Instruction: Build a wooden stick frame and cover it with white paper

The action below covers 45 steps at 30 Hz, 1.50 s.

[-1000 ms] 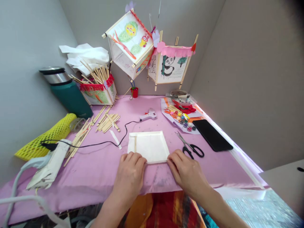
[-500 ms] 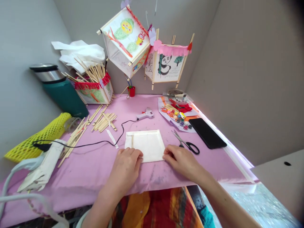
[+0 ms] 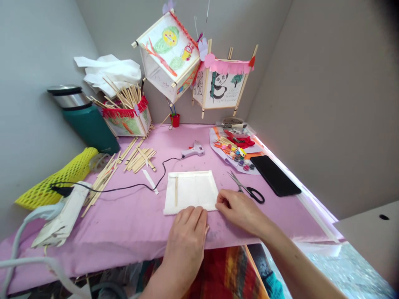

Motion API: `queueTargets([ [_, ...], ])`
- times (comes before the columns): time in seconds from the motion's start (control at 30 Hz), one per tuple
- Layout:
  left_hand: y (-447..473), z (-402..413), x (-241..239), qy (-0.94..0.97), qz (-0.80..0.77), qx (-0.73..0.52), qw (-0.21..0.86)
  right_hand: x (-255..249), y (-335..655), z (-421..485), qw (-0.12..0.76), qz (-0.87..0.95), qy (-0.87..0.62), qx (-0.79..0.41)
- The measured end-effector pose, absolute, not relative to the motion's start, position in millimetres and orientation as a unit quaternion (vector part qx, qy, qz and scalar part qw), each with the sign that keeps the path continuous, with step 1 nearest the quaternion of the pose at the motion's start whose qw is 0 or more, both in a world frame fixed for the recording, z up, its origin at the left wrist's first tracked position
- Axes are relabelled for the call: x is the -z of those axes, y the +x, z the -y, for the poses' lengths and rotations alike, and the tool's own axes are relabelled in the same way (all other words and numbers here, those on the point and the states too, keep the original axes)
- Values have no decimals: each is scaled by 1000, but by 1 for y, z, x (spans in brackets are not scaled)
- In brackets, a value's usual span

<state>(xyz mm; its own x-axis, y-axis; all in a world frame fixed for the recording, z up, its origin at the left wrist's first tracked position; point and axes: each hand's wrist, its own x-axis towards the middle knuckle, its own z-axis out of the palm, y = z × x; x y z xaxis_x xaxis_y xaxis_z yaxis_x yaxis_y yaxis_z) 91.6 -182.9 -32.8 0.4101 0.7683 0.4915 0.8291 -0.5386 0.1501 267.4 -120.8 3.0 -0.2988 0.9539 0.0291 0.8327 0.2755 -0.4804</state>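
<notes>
A white paper panel [image 3: 193, 192] framed with thin wooden sticks lies flat on the pink table cover [image 3: 124, 216]. My left hand [image 3: 187, 236] rests palm down at the panel's near edge, with its fingers together and pressing on that edge. My right hand [image 3: 238, 209] touches the panel's near right corner with curled fingertips. One loose stick [image 3: 176, 191] lies on the panel's left part. Neither hand lifts anything.
Scissors [image 3: 247, 189] and a black phone [image 3: 276, 174] lie right of the panel. A glue gun [image 3: 193, 150] with a black cord sits behind it. Wooden sticks [image 3: 137, 158], a power strip [image 3: 62, 216], a green flask [image 3: 84, 118] and yellow foam netting [image 3: 56, 178] are left. Paper lanterns [image 3: 193, 62] hang above.
My left hand slid from the panel's near left corner rightward to the middle of its near edge. My right hand stayed at the right corner. The view shifted slightly.
</notes>
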Motion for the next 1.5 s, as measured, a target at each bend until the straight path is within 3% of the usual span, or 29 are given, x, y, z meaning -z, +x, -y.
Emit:
queueTargets([
  [0.33, 88, 176, 22, -842, 503, 197, -6, -4, 261, 121, 142, 750, -617, -191],
  [0.57, 92, 169, 18, -840, 517, 165, 5, -6, 274, 128, 262, 793, -538, -110],
  [0.83, 98, 169, 14, -834, 512, 208, -4, 12, 263, 141, 205, 847, -491, -9],
  [0.97, 105, 166, 16, -824, 483, 290, -66, 13, 259, 142, 213, 844, -493, -3],
  [1.17, 108, 145, 15, -814, 493, 266, -156, 3, 288, 139, 235, 791, -565, 6],
  [1.3, 110, 136, 11, -795, 524, 238, -193, -1, 321, 133, 137, 691, -709, 40],
  [1.5, 116, 133, 10, -793, 541, 212, -181, -12, 321, 128, 0, 700, -714, 10],
])
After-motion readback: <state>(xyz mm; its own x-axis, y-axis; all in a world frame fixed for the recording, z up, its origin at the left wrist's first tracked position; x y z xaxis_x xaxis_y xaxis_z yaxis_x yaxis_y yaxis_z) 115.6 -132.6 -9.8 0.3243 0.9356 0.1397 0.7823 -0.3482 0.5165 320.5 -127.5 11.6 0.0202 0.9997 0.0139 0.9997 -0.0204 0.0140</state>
